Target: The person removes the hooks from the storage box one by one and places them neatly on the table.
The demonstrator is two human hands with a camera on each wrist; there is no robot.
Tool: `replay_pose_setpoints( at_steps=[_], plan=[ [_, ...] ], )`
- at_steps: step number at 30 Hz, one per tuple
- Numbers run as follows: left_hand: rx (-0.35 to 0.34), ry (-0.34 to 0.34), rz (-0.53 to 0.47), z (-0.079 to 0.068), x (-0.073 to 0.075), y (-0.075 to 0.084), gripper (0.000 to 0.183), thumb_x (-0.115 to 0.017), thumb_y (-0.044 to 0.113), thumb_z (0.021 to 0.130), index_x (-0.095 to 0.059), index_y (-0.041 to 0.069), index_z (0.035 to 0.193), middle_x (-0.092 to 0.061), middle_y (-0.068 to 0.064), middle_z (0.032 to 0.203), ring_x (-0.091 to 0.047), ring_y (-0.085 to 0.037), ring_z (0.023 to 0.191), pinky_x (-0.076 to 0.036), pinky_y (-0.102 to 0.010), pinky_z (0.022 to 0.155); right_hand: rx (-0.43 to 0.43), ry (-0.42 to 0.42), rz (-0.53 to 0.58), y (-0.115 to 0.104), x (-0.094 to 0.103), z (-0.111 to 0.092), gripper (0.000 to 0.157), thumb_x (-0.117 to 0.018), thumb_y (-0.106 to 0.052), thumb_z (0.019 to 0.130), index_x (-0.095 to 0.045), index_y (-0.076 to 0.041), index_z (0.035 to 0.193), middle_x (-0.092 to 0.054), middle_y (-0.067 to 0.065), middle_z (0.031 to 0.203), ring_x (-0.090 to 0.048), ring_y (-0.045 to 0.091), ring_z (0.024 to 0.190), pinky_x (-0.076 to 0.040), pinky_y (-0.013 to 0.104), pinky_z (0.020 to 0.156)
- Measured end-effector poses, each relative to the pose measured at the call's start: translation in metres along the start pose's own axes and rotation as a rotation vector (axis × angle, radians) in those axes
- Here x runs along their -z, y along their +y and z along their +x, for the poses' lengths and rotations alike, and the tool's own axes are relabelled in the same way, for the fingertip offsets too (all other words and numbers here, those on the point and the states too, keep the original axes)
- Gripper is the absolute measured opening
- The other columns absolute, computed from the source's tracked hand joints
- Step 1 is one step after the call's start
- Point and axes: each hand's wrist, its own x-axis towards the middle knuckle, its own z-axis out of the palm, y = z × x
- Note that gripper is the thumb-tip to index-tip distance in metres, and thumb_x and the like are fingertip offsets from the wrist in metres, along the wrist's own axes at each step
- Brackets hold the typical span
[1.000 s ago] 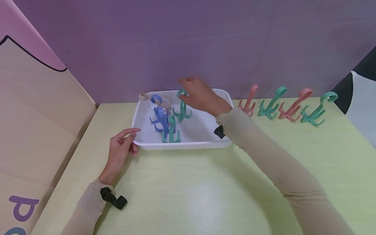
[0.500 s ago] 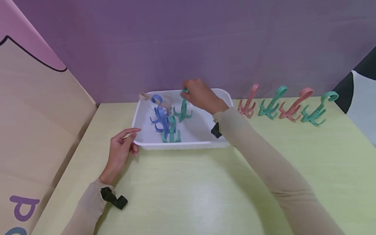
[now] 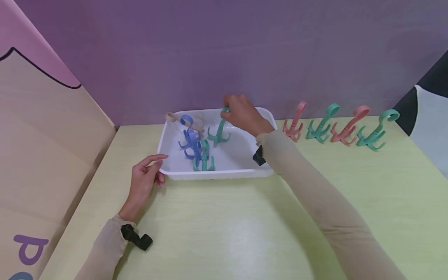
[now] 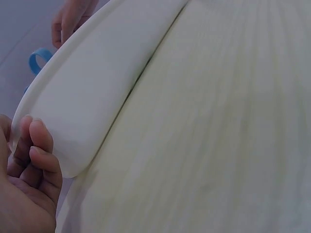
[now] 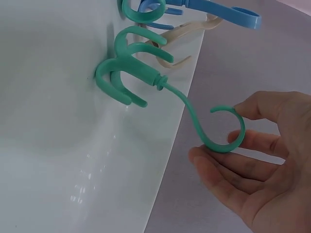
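Note:
My right hand (image 3: pixel 245 114) grips the curled top of a green multi-prong hanging hook (image 5: pixel 138 70), thumb and fingers around the loop. Its prongs point down at the floor of the white tray (image 3: pixel 241 174), and its stem leans to the right. At the tray's front left corner, my left hand (image 3: pixel 143 181) pinches the rim between thumb and fingers. Inside the tray's left half are blue hooks (image 3: pixel 191 142), a second green hook (image 3: pixel 204 157) in front of them, and a beige hook (image 3: pixel 199 122) partly hidden behind.
Right of the tray, pink and green hooks stand in a row on the pale wooden table (image 3: pixel 224 229): a pink hook (image 3: pixel 295 122), a green hook (image 3: pixel 322 126), another pink hook (image 3: pixel 350 126) and another green hook (image 3: pixel 376 132). A purple backdrop (image 3: pixel 245 50) rises behind.
My right hand has come down onto the green hook's loop, taken hold of it and moved slightly right, tilting the stem. The left hand has stayed at the tray's corner.

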Motion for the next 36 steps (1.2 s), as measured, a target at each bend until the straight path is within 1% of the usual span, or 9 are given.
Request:
replay_pose_setpoints(
  at_steps=[3, 8, 13, 15, 21, 25, 29, 32, 36],
  plan=[
    [0.002, 0.006, -0.001, 0.001, 0.000, 0.000, 0.024, -0.060, 0.014, 0.101, -0.067, -0.001, 0.119, -0.059, -0.003, 0.055, -0.053, -0.012, 0.045, -0.048, -0.022, 0.043, -0.004, 0.002, -0.012, 0.003, 0.002, -0.001, 0.014, -0.062, -0.014, 0.095, -0.062, -0.005, 0.106, -0.066, 0.010, 0.101, -0.061, 0.023, 0.085, -0.057, 0.035, 0.078],
    [0.002, 0.009, 0.010, 0.002, 0.002, 0.001, 0.025, -0.060, 0.014, 0.101, -0.067, -0.001, 0.120, -0.059, -0.002, 0.055, -0.053, -0.012, 0.045, -0.048, -0.022, 0.043, 0.031, 0.004, -0.039, -0.001, 0.002, -0.005, 0.015, -0.065, -0.014, 0.093, -0.062, -0.004, 0.105, -0.066, 0.010, 0.102, -0.059, 0.022, 0.086, -0.056, 0.036, 0.079],
    [0.005, 0.015, 0.011, 0.003, 0.002, 0.000, 0.025, -0.060, 0.014, 0.101, -0.067, -0.002, 0.119, -0.059, -0.002, 0.055, -0.053, -0.011, 0.045, -0.048, -0.022, 0.043, 0.097, -0.008, -0.060, -0.007, 0.001, -0.010, 0.013, -0.062, -0.012, 0.093, -0.061, -0.002, 0.102, -0.063, 0.012, 0.087, -0.053, 0.022, 0.071, -0.049, 0.034, 0.069],
    [0.012, 0.017, 0.001, 0.003, 0.002, -0.001, 0.025, -0.061, 0.014, 0.101, -0.067, -0.002, 0.119, -0.059, -0.002, 0.055, -0.053, -0.011, 0.045, -0.048, -0.022, 0.043, 0.115, 0.000, -0.072, -0.006, 0.002, -0.012, 0.012, -0.061, -0.011, 0.093, -0.061, -0.002, 0.101, -0.062, 0.012, 0.084, -0.051, 0.022, 0.069, -0.046, 0.034, 0.066],
    [0.020, 0.010, -0.006, 0.004, 0.002, -0.002, 0.027, -0.062, 0.017, 0.100, -0.067, -0.002, 0.118, -0.058, -0.003, 0.055, -0.053, -0.012, 0.045, -0.048, -0.022, 0.043, 0.077, 0.018, -0.066, 0.000, 0.004, -0.019, 0.020, -0.064, -0.015, 0.093, -0.063, -0.002, 0.108, -0.068, 0.012, 0.103, -0.059, 0.024, 0.086, -0.053, 0.038, 0.079],
    [0.014, 0.014, 0.008, 0.004, 0.002, -0.002, 0.026, -0.062, 0.017, 0.100, -0.067, -0.002, 0.118, -0.058, -0.003, 0.055, -0.053, -0.013, 0.045, -0.048, -0.022, 0.043, 0.076, 0.009, -0.038, 0.004, 0.006, -0.022, 0.023, -0.068, -0.018, 0.094, -0.065, -0.002, 0.110, -0.070, 0.011, 0.101, -0.062, 0.023, 0.085, -0.054, 0.037, 0.079],
    [0.020, 0.019, 0.015, 0.004, 0.002, -0.002, 0.025, -0.061, 0.016, 0.100, -0.068, 0.000, 0.118, -0.059, -0.003, 0.055, -0.053, -0.013, 0.045, -0.049, -0.022, 0.043, 0.118, 0.016, -0.037, 0.004, 0.010, -0.026, 0.024, -0.071, -0.019, 0.093, -0.066, -0.002, 0.110, -0.071, 0.011, 0.099, -0.063, 0.022, 0.084, -0.055, 0.037, 0.079],
    [0.022, 0.016, 0.020, 0.004, 0.001, -0.001, 0.025, -0.061, 0.016, 0.101, -0.067, 0.000, 0.118, -0.058, -0.003, 0.055, -0.053, -0.013, 0.045, -0.049, -0.023, 0.043, 0.144, 0.036, -0.035, 0.003, 0.016, -0.030, 0.023, -0.071, -0.019, 0.093, -0.067, -0.003, 0.109, -0.071, 0.010, 0.100, -0.064, 0.023, 0.086, -0.055, 0.038, 0.081],
    [0.005, 0.009, 0.014, 0.005, 0.002, 0.000, 0.026, -0.061, 0.016, 0.101, -0.067, -0.001, 0.118, -0.058, -0.004, 0.056, -0.053, -0.013, 0.045, -0.048, -0.023, 0.043, 0.160, 0.070, -0.022, 0.002, 0.022, -0.036, 0.021, -0.070, -0.019, 0.094, -0.067, -0.005, 0.109, -0.071, 0.008, 0.100, -0.063, 0.023, 0.088, -0.054, 0.040, 0.084]
  ],
)
